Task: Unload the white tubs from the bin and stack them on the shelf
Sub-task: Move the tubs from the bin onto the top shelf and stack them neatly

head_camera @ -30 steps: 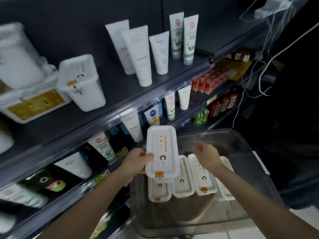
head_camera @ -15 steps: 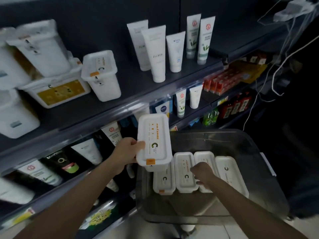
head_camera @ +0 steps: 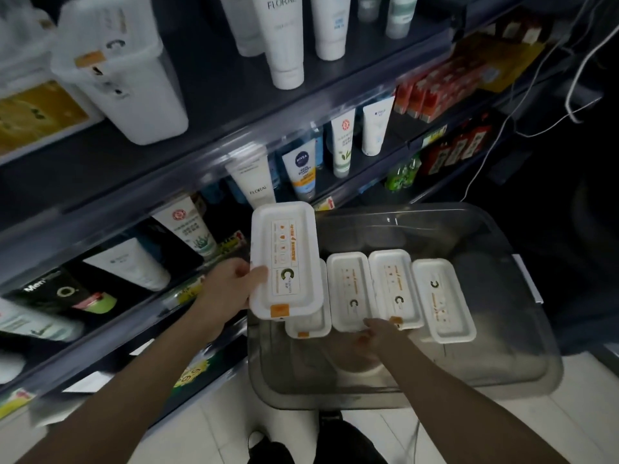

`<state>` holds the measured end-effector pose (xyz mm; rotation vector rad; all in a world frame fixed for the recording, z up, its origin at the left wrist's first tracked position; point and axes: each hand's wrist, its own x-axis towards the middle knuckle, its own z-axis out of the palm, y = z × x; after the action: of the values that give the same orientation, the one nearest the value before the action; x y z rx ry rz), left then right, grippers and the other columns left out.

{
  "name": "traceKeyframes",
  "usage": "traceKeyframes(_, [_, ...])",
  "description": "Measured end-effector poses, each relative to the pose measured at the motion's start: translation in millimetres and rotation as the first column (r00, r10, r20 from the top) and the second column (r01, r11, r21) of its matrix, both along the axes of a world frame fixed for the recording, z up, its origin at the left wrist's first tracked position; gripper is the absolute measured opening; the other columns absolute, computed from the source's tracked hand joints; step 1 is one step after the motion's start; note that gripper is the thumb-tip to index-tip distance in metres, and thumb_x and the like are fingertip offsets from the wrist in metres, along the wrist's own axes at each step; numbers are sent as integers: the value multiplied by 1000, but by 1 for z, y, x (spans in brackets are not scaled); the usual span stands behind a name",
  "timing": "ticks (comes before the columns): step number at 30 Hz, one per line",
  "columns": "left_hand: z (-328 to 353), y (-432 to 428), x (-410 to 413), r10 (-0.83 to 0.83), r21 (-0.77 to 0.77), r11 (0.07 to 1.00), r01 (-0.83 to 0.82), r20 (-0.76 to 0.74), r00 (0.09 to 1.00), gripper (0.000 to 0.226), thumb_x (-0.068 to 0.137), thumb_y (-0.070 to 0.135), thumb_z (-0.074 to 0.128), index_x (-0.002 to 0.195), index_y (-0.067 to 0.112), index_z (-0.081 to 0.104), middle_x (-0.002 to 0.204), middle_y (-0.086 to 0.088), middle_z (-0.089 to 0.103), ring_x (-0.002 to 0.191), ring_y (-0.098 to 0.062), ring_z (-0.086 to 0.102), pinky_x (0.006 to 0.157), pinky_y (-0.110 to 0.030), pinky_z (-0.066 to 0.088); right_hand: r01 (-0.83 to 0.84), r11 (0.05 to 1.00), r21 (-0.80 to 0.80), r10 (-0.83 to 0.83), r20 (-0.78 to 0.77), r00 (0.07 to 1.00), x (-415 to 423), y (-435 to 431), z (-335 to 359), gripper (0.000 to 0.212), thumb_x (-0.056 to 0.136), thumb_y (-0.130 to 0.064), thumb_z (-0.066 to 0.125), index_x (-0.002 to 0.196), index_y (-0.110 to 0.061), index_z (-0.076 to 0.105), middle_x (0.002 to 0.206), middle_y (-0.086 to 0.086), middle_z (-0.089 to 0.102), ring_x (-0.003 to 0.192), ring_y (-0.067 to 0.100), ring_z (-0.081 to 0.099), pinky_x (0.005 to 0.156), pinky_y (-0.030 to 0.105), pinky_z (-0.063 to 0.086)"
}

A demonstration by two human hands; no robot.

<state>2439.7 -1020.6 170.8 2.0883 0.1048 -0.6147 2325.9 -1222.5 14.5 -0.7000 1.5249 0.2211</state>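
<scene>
Shop, toiletries aisle. Dark tiered shelves carry stock faced outward in rows: white FLORAL tubes, NIVEA tube, more branded cosmetic tubes on lower tier. Further right: red boxes, red bottles, green bottles. Yellow price tags on shelf edges. White tiled floor. Clear bin of identical white tubs beside shelving.
</scene>
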Motion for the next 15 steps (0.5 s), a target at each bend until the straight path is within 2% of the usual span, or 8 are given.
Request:
traceKeyframes(1, [-1,1,2,-1,-3,1000,1,-1,1000,27,91,22,60,94,-5,56,88,-8,68,82,-19,67,62,-31,55,29,1000,-3,-29,9,1000,1,1,-4,14,90,-5,57,103,-3,54,97,14,57,92,30,58,87,41,52])
traceKeyframes(3, [-2,3,4,-2,-22,1000,2,-11,1000,29,91,21,60,96,-7,55,91,-8,69,83,-19,68,60,-29,55,46,999,-28,-43,81,996,3,6,-6,18,88,-7,61,106,-4,57,96,12,61,89,30,58,77,41,52])
traceKeyframes(5, [-3,6,6,5,-37,999,-5,-13,1000,29,91,21,60,97,-8,56,94,-8,70,85,-19,69,62,-30,57,45,994,-99,-33,121,992,3,9,-15,25,83,-8,65,108,-4,59,92,11,65,89,30,58,86,42,51])
traceKeyframes(7, [-3,9,6,3,-49,999,-4,-15,1000,27,91,21,60,96,-5,56,94,-7,70,86,-19,69,64,-31,57,4,978,-207,17,102,995,4,12,0,25,82,-9,66,105,-4,57,81,9,60,85,29,56,89,43,52])
traceKeyframes(11, [6,9,-2,-6,-83,997,4,-28,1000,19,92,18,60,92,0,56,93,-4,70,83,-15,68,58,-26,55,44,960,-278,-22,80,997,11,7,20,41,83,-11,64,120,0,52,99,16,54,87,31,52,85,50,55])
traceKeyframes(13, [11,9,-5,-10,-98,995,7,-34,999,19,91,18,60,90,0,56,95,-7,70,84,-18,68,62,-32,57,-4,955,-298,26,69,997,10,3,29,43,85,-12,61,125,1,50,105,19,59,84,32,56,81,49,57])
traceKeyframes(15, [21,11,-8,-23,-83,996,21,-28,999,21,91,20,60,88,0,57,95,-8,70,86,-23,69,72,-44,59,-39,944,-327,64,63,996,5,1,39,38,85,-12,58,121,-1,54,100,18,64,81,33,62,75,45,58])
